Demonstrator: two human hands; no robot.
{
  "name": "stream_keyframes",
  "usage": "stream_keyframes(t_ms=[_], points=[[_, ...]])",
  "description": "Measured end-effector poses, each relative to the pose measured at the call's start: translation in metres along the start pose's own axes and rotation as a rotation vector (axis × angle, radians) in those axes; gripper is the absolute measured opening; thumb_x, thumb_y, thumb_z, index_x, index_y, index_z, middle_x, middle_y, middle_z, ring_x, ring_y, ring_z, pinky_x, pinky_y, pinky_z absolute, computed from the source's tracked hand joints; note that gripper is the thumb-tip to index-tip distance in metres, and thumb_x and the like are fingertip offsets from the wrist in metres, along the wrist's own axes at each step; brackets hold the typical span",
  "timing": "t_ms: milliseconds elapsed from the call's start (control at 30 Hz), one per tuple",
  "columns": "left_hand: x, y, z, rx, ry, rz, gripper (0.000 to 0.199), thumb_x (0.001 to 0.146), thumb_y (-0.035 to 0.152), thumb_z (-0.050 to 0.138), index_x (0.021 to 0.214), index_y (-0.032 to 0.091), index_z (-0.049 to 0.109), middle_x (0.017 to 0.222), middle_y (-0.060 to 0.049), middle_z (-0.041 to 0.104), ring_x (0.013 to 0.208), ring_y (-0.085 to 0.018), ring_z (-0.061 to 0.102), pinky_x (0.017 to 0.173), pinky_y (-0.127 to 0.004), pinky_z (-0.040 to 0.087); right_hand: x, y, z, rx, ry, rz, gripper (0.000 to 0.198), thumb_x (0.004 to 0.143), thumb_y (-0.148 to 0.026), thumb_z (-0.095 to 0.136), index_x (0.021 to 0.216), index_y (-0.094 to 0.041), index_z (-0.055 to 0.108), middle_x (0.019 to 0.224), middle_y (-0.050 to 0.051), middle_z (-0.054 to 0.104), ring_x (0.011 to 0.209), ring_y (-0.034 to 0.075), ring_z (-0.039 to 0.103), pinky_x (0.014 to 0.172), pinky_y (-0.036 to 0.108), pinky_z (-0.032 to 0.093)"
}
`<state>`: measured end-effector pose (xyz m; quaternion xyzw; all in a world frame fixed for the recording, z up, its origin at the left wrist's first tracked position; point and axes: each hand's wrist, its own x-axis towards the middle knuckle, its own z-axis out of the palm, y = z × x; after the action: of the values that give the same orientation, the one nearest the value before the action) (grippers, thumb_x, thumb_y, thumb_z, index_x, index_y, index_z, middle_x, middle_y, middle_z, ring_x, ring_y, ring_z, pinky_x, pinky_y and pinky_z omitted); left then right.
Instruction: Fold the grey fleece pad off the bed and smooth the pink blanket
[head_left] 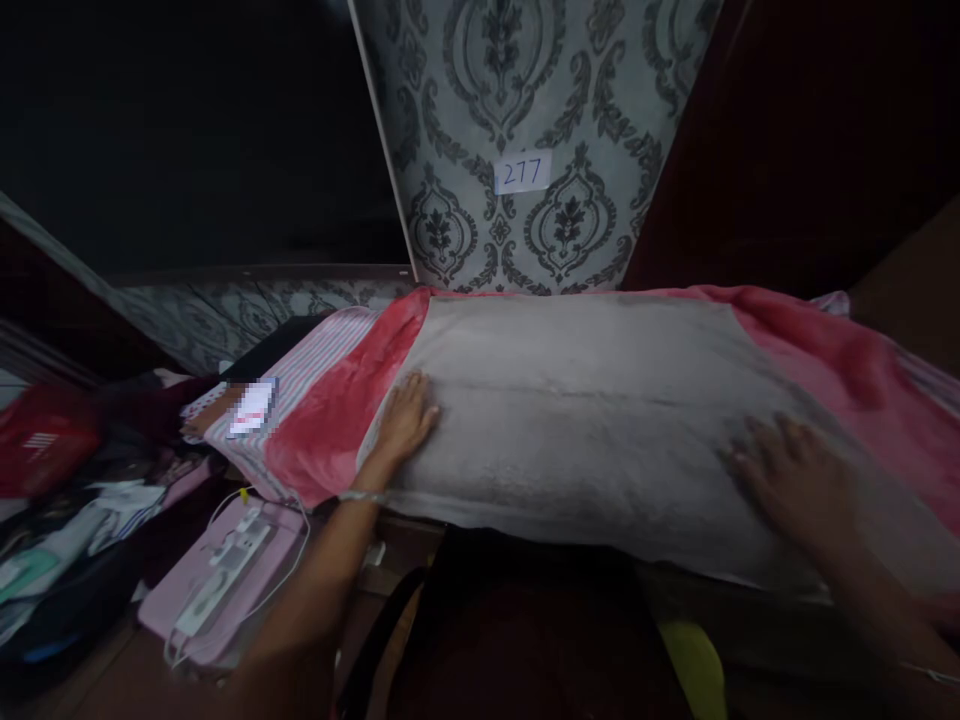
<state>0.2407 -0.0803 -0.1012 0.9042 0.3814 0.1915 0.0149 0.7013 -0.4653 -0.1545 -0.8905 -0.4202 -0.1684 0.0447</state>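
A grey cloth lies spread out flat, with a faint crease running across its middle. My left hand rests on its left edge, palm down and fingers stretched out. Toward the right side of the same cloth, my right hand is spread open, somewhat blurred; whether it presses down or hovers just above I cannot tell. Beneath the grey cloth, a red-pink plush blanket shows at both ends. A striped cloth sticks out from under the blanket on the left.
A pink case with a white power strip and cable stands at lower left. Heaped clothes and a red bag lie farther left. Behind are a large dark screen and patterned wallpaper with a paper label.
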Motion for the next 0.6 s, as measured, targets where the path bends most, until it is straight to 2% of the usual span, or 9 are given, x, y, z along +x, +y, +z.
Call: stream_keyframes(t_ms=[100, 200, 300, 433, 500, 600], points=[[0.034, 0.012, 0.017, 0.092, -0.23, 0.06, 0.066, 0.103, 0.045, 0.038, 0.162, 0.014, 0.034, 0.169, -0.016, 0.03, 0.158, -0.029, 0.024, 0.129, -0.053, 0.02, 0.005, -0.024, 0.007, 0.049, -0.122, -0.026, 0.073, 0.101, -0.051, 0.014, 0.157, -0.018, 0.048, 0.165, 0.016, 0.039, 0.149, 0.035, 0.038, 0.111, 0.06, 0.038], [0.049, 0.002, 0.026, 0.121, -0.31, 0.096, 0.067, 0.104, 0.047, 0.035, 0.164, 0.017, 0.029, 0.171, -0.015, 0.024, 0.16, -0.028, 0.019, 0.129, -0.057, 0.015, 0.002, -0.021, 0.016, 0.067, -0.137, -0.005, 0.076, 0.098, -0.054, 0.014, 0.158, -0.021, 0.046, 0.165, 0.013, 0.039, 0.15, 0.035, 0.037, 0.113, 0.059, 0.037], [0.061, -0.017, 0.022, 0.143, -0.314, 0.055, 0.067, 0.105, 0.047, 0.035, 0.164, 0.017, 0.029, 0.172, -0.014, 0.023, 0.16, -0.027, 0.019, 0.13, -0.055, 0.011, 0.001, -0.016, 0.019, 0.076, -0.128, 0.003, 0.078, 0.096, -0.057, 0.013, 0.159, -0.022, 0.046, 0.165, 0.011, 0.04, 0.15, 0.035, 0.036, 0.113, 0.059, 0.037], [0.082, -0.031, 0.013, 0.134, -0.271, -0.13, 0.06, 0.104, 0.043, 0.038, 0.159, 0.019, 0.039, 0.17, -0.013, 0.031, 0.159, -0.028, 0.021, 0.129, -0.058, 0.014, 0.002, -0.02, 0.017, 0.104, -0.131, 0.028, 0.077, 0.095, -0.054, 0.014, 0.158, -0.022, 0.046, 0.165, 0.011, 0.039, 0.15, 0.035, 0.037, 0.114, 0.06, 0.036], [0.094, -0.032, 0.011, 0.094, -0.21, -0.235, 0.055, 0.103, 0.041, 0.041, 0.153, 0.019, 0.049, 0.167, -0.013, 0.037, 0.157, -0.03, 0.027, 0.127, -0.058, 0.021, 0.003, -0.023, 0.016, 0.109, -0.128, 0.046, 0.076, 0.096, -0.054, 0.014, 0.157, -0.024, 0.047, 0.165, 0.011, 0.04, 0.151, 0.034, 0.037, 0.115, 0.059, 0.036], [0.116, -0.036, 0.01, 0.049, -0.135, -0.358, 0.046, 0.1, 0.03, 0.044, 0.14, 0.016, 0.06, 0.154, -0.019, 0.054, 0.143, -0.031, 0.049, 0.116, -0.049, 0.041, 0.002, -0.025, 0.016, 0.106, -0.121, 0.046, 0.078, 0.095, -0.058, 0.013, 0.156, -0.024, 0.049, 0.164, 0.009, 0.042, 0.151, 0.033, 0.038, 0.117, 0.057, 0.035]])
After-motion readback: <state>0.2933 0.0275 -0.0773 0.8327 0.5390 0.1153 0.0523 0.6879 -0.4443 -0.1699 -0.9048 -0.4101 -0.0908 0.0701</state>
